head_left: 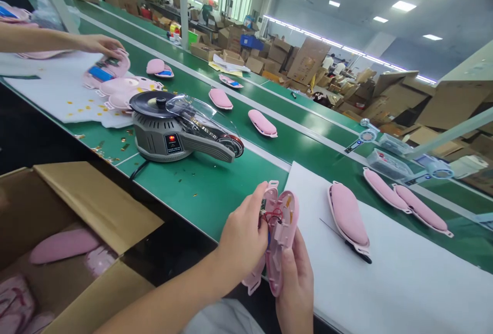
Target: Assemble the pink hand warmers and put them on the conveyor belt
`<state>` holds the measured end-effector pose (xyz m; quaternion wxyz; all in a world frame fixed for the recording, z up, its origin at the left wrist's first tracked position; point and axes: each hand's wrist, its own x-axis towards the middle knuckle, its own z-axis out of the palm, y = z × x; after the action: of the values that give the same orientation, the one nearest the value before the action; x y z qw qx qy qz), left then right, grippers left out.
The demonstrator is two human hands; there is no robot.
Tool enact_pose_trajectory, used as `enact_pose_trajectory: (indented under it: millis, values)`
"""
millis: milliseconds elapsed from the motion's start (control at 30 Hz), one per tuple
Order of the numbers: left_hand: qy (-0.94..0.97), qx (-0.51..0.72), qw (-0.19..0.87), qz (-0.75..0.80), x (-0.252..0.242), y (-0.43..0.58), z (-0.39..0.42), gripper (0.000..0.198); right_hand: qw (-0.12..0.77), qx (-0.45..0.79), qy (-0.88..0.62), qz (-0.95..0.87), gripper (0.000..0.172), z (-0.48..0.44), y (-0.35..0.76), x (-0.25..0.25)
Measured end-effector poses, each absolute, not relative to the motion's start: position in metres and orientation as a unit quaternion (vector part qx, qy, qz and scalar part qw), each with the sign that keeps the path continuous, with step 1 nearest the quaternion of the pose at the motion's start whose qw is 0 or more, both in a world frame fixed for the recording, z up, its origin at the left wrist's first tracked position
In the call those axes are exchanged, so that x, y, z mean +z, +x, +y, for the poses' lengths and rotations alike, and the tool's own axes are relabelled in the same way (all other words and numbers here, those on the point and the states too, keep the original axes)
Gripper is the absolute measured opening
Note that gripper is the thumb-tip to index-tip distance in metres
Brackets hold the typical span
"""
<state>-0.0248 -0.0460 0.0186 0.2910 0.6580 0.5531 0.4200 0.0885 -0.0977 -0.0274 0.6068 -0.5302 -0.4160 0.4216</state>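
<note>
Between my hands is an opened pink plastic housing (285,231), its two long halves parted like a clamshell. Red wires, a small green circuit board and a bit of amber tape show inside. My left hand (241,234) grips the left half, thumb at the inner edge. The right half rests in my right hand (296,285), with the thumb along its side. To the right, a closed pink housing (348,213) lies on a white sheet (416,277), with a thin dark tool partly under it.
A grey tape dispenser (165,131) stands left on the green conveyor table (185,190). Several pink housings lie along the belt. A co-worker's hand (102,45) touches an open housing (106,71) at left. An open carton (92,205) with pink parts sits below the table edge.
</note>
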Motion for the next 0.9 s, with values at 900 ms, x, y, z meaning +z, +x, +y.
enact_pose_trajectory:
  millis: [900]
  values:
    - [0.434, 0.453, 0.734, 0.261, 0.013, -0.01, -0.044, 0.088, 0.589, 0.351, -0.538, -0.49, 0.055, -0.107, 0.087, -0.031]
